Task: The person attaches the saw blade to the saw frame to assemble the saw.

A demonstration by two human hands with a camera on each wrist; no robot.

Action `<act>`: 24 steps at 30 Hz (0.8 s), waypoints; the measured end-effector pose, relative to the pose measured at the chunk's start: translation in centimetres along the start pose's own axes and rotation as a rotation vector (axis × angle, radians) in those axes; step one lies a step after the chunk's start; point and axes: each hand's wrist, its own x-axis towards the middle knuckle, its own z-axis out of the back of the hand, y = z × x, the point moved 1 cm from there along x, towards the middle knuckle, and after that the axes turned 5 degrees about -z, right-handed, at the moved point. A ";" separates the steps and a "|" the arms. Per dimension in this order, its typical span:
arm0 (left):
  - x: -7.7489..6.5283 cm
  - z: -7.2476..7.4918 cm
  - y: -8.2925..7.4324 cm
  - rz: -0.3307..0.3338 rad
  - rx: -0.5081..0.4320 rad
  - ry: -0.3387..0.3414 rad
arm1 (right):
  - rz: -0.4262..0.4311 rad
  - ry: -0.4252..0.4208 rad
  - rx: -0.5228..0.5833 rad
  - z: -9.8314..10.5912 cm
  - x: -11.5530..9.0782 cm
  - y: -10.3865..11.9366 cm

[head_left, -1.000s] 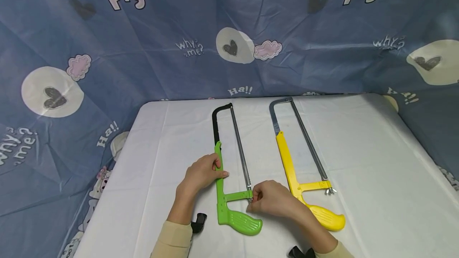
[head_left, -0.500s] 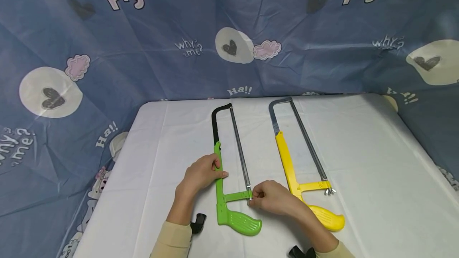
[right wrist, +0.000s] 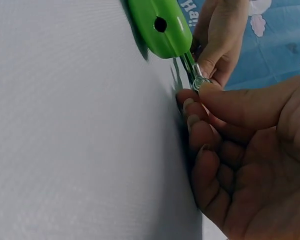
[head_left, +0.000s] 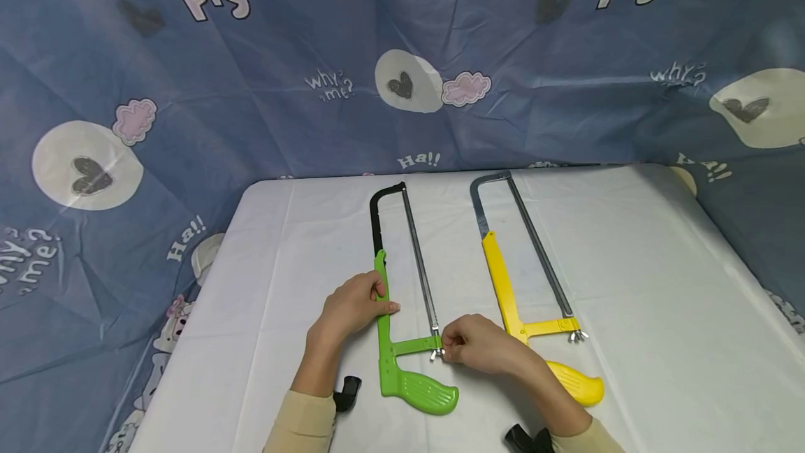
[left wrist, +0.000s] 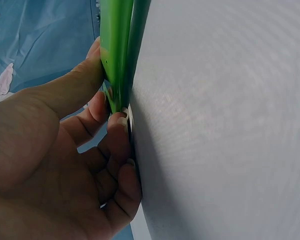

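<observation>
A green hacksaw (head_left: 428,393) with a black front frame lies on the white cloth, its handle toward me. My left hand (head_left: 352,307) grips the green frame bar from the left, thumb on one side and fingers curled under. At the near end of the blade (head_left: 420,257), my right hand (head_left: 481,346) pinches one side of a silver wing nut (right wrist: 201,83) between thumb and index finger. The nut's wings stand out below the green crossbar (head_left: 415,345). In the right wrist view the saw's handle end (right wrist: 165,30) sits just beyond my fingertips.
A yellow hacksaw (head_left: 499,275) lies parallel on the right, my right wrist covering part of its handle. Its own wing nut (head_left: 578,335) shows at the crossbar. Black wrist mounts (head_left: 348,393) hang by both forearms. A blue printed curtain (head_left: 352,19) rises behind the table.
The fingers of my right hand have shifted slightly at the wing nut, and its wings now show where fingertips covered them. My left hand keeps its grip on the green hacksaw.
</observation>
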 end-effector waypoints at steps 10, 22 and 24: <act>0.0 0.0 0.1 0.002 -0.002 -0.004 | -0.060 -0.155 -0.090 -0.9 0.2 0.5; -0.1 -0.1 0.1 0.002 -0.006 -0.001 | -0.058 -0.085 -0.021 -0.5 -0.1 0.1; -0.1 -0.1 0.1 0.004 -0.006 -0.001 | -0.064 -0.097 -0.027 -0.6 -0.1 0.1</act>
